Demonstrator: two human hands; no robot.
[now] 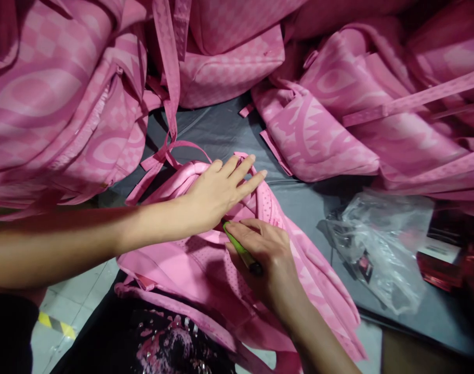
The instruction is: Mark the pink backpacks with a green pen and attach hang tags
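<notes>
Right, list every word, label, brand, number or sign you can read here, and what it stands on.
No words, brands or numbers can be read.
White label on the red-and-black item: too blurred.
Small dark patch at the clear plastic bag: too small to tell if it bears text.
Striped yellow-and-black tape on the floor: no wording visible.
Green tool: no legible marking.

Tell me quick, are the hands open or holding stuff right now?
Left hand: open, fingers spread over the pink bag; thumb hidden.
Right hand: closed, holding a green tool.
</notes>
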